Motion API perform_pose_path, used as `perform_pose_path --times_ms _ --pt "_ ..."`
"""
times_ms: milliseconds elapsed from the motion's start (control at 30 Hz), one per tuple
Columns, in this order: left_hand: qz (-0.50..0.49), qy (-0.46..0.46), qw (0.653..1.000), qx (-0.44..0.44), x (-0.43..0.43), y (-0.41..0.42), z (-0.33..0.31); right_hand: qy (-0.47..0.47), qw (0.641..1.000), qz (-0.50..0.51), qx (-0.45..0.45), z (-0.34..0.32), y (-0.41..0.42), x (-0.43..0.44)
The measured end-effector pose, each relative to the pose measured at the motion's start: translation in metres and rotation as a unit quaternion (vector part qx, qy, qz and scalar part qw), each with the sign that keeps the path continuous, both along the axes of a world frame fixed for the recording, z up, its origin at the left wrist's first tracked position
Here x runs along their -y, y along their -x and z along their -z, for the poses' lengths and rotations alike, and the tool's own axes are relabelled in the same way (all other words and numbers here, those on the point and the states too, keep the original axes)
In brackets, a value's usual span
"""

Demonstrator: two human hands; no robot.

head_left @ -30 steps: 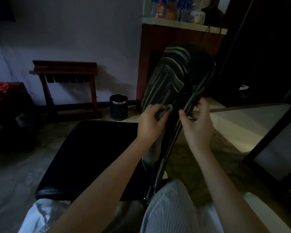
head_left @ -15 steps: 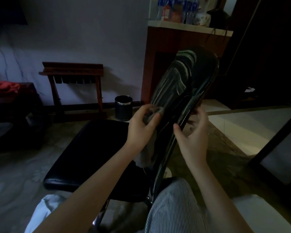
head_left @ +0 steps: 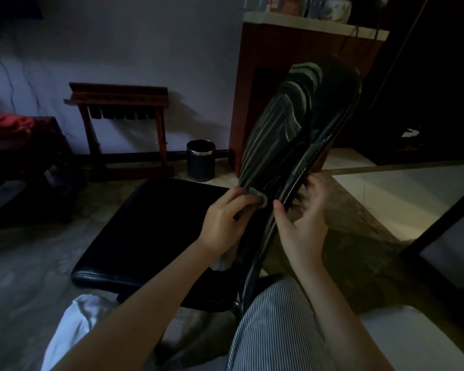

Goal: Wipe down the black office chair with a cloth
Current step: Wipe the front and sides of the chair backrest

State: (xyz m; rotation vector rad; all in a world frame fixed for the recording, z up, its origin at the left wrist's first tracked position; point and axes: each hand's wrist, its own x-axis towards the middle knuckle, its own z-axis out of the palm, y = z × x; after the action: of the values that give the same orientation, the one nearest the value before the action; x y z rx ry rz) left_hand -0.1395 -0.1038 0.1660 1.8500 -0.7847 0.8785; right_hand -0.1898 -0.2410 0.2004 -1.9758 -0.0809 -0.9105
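Closest in, a striped trouser leg [head_left: 273, 325] rises just under the right wrist. Beyond it, the person's left hand [head_left: 223, 220] has its fingers curled round a pale cloth [head_left: 261, 198]. The cloth is bunched at the fingertips and pressed against the front face of the backrest [head_left: 279, 145] of the black office chair [head_left: 255, 266]. A loose tail of the cloth hangs below that wrist. Just right of those fingertips, the right hand [head_left: 303, 228] clasps the backrest's edge. Its thumb lies on the near side of the stitched rim, and the other fingers [head_left: 315, 187] are bent round behind it. The backrest is tilted, running up and away from both hands. Left of the left knuckles and lower lies the chair's black seat [head_left: 156, 231]. Farther past the fingertips, a dark round bin [head_left: 201, 160] with a metal rim stands on the floor beside a brown cabinet [head_left: 273, 57]. Left of the bin, a wooden rack [head_left: 121, 103] stands against the wall.
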Motion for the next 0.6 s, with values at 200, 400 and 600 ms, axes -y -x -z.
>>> perform_pose_path --times_ms 200,400,600 --pt "-0.028 -0.052 0.997 -0.053 -0.019 0.01 0.028 0.011 1.0 0.01 -0.002 0.0 0.0 0.0" --pt "-0.038 0.073 0.99 -0.11 -0.013 0.012 0.004 0.017 1.0 0.006 0.003 0.001 0.002 -0.003" --pt "-0.034 0.121 0.986 -0.108 0.006 0.01 -0.03 0.022 1.0 0.008 0.009 0.003 0.006 -0.007"
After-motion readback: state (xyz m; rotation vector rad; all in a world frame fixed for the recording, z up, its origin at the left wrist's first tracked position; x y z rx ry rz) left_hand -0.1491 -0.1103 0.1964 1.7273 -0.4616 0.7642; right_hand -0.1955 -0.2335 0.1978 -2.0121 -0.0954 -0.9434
